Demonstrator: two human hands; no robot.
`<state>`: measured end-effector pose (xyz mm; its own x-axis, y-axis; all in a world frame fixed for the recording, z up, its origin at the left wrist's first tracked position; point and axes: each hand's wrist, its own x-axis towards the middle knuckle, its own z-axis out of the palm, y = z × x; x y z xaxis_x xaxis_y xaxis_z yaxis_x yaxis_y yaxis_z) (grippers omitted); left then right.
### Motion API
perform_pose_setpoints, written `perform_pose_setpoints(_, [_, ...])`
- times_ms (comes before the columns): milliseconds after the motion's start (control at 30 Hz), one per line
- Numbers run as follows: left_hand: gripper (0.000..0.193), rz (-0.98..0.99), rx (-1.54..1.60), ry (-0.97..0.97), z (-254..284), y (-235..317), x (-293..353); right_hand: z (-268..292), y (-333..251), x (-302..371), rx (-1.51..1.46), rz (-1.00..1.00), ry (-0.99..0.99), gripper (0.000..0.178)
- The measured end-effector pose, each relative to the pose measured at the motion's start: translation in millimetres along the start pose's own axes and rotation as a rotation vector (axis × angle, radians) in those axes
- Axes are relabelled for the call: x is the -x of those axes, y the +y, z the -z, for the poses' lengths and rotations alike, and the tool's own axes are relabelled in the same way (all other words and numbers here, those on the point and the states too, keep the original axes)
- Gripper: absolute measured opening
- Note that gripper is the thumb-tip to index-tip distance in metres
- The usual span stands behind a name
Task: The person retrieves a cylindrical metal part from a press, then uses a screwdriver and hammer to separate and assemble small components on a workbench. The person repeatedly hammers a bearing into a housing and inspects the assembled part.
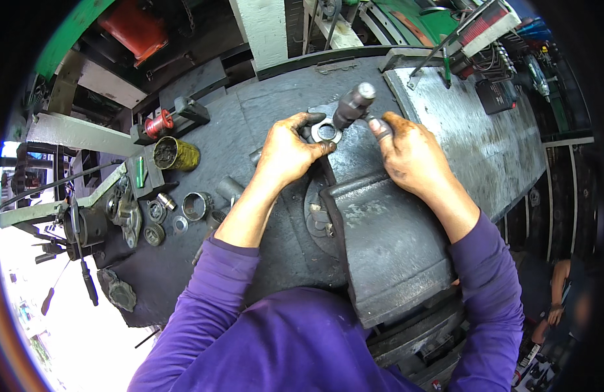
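My left hand [290,149] pinches a metal ring [335,136] with a round hole between thumb and fingers, above the far end of the bench vise [397,248]. Closed around a hammer is my right hand [412,153], its thumb laid along the handle. The hammer's dark head [353,106] with a shiny worn face is right beside the ring; I cannot tell whether they touch. Most of the hammer's handle is hidden by my right hand. Below my left wrist, the vise's round base lies partly under its big jaw body.
At the left of the dark workbench [269,98] stand a yellow can [176,154] of dark grease, several metal rings and a cast metal housing [127,215]. A metal plate [465,144] covers the right side, with a black box [496,97]. Another person's arm [558,291] shows at lower right.
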<state>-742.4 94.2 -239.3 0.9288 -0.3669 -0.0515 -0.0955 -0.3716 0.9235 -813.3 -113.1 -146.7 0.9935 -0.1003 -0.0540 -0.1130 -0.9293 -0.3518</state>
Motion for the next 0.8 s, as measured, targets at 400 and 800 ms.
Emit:
perform_pose_setpoints(400, [0.054, -0.013, 0.194, 0.058, -10, -12, 15, 10, 26, -6, -0.010, -0.141, -0.054, 0.048])
perform_pose_setpoints(800, [0.029, -0.584, -0.186, 0.381, -14, -22, 20, 11, 28, -5, -0.079, -0.151, -0.061, 0.049])
